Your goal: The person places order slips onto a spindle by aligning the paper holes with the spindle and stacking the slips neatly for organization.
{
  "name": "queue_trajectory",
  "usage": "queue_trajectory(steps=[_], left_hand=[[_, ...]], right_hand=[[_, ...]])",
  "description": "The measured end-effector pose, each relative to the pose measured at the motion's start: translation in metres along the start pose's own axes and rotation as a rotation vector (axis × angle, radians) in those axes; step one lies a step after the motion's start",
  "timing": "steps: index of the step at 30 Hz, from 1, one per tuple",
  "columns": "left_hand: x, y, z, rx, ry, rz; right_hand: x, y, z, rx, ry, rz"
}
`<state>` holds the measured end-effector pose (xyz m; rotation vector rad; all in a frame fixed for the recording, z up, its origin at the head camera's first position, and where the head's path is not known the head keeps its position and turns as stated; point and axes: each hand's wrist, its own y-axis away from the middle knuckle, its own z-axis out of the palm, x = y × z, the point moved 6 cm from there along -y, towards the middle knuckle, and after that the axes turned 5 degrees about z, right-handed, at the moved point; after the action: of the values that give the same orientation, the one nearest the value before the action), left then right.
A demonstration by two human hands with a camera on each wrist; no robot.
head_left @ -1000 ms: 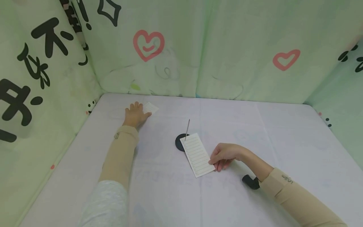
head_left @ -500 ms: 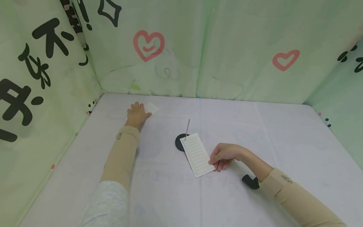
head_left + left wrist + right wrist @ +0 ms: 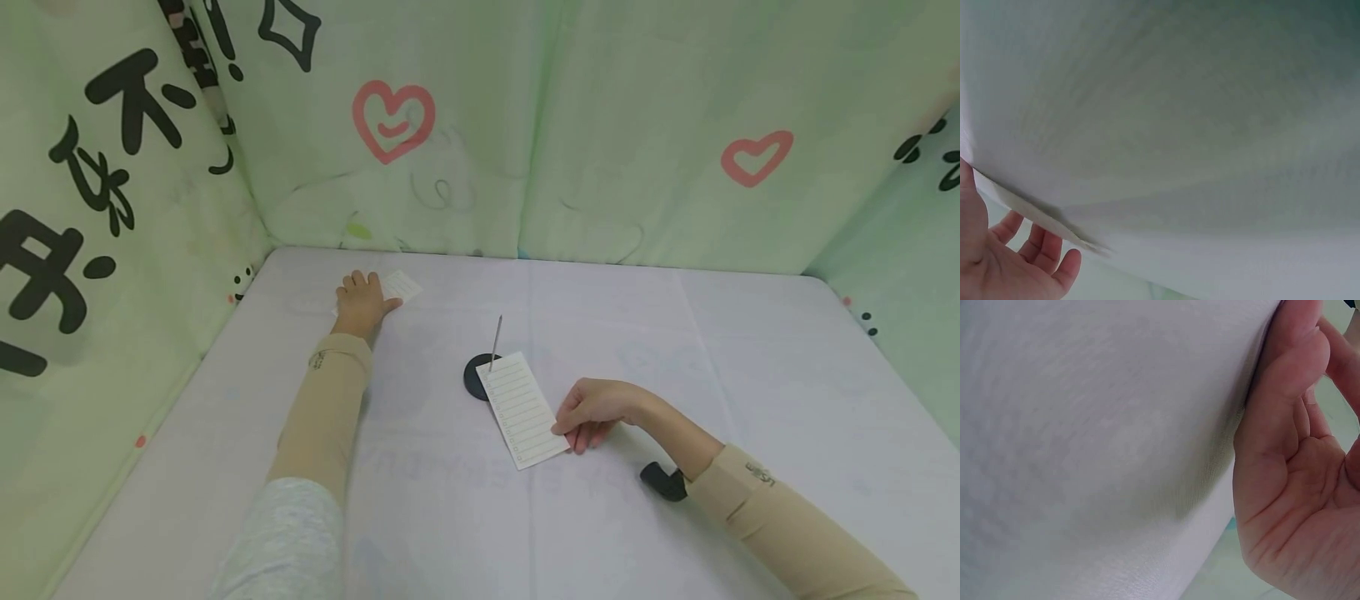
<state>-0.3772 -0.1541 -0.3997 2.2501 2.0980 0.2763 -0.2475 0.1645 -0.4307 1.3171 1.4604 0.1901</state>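
A lined paper slip (image 3: 523, 412) sits on the thin metal spike (image 3: 497, 342) of a bill spike, which passes through its top corner. It partly covers the round black base (image 3: 472, 379). My right hand (image 3: 594, 410) pinches the slip's lower right edge between thumb and fingers. At the far left of the table, my left hand (image 3: 360, 304) rests palm down with fingers spread over other lined paper (image 3: 402, 286), partly hidden beneath it. In the left wrist view, the paper's edge (image 3: 1041, 215) runs along the left fingers.
The table has a white cloth (image 3: 675, 358). A short black cylindrical object (image 3: 663, 482) shows at the right sleeve's cuff. Green printed curtains (image 3: 600, 125) enclose the table's back and sides.
My left hand has shifted slightly to the right over the paper. The right hand and the slip on the spike stay where they were.
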Motion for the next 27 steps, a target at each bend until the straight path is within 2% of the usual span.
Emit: queue_trajectory(steps=[10,15,27], left_hand=[[-0.0037,-0.0043,0.0031,-0.007,0.060,-0.028],[-0.0030,-0.0048,0.0036,-0.005,0.069,-0.022],[-0.0005,-0.0067,0.0034,0.046,0.017,0.001]], right_hand=[[-0.0012,0.0009,0.0002,-0.002,0.001,0.000],[-0.0019,0.0021,0.0000,0.005,0.003,-0.005],[-0.0015,0.0018,-0.0002,0.007,0.002,0.001]])
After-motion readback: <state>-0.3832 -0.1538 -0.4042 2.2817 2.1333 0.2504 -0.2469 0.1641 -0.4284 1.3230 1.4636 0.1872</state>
